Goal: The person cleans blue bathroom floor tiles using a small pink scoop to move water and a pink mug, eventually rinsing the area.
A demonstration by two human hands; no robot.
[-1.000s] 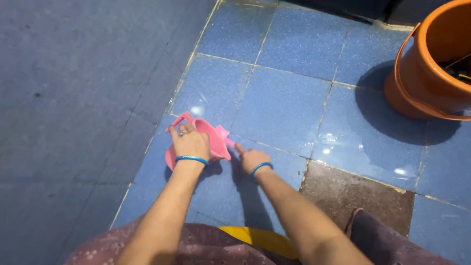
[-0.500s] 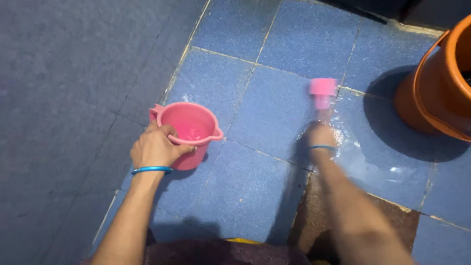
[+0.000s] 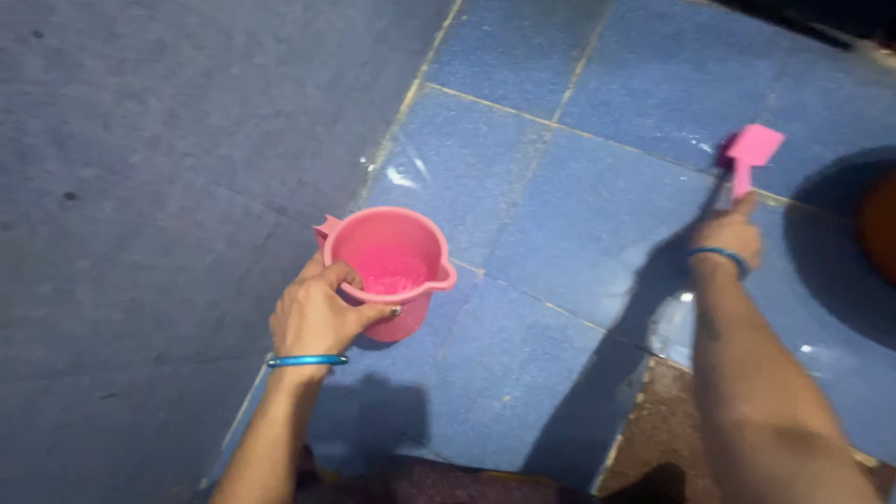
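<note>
Left hand (image 3: 317, 317) clamped on the rim of a round pink plastic mug (image 3: 387, 271); well right of it, right hand (image 3: 728, 233) grips a pink plastic brush (image 3: 749, 154) on the blue tiled floor (image 3: 579, 205)

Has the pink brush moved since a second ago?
Yes. The right hand carried the pink brush away from the pink mug, rightward across the blue tiles.

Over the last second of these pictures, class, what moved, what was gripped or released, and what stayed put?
The right hand swung its pink plastic scrub brush away from the pink plastic mug, rightward across the blue floor tiles. The left hand shifted from covering the mug's top to gripping its rim, mug upright. Nothing was released; both blue wristbands stayed on.
</note>
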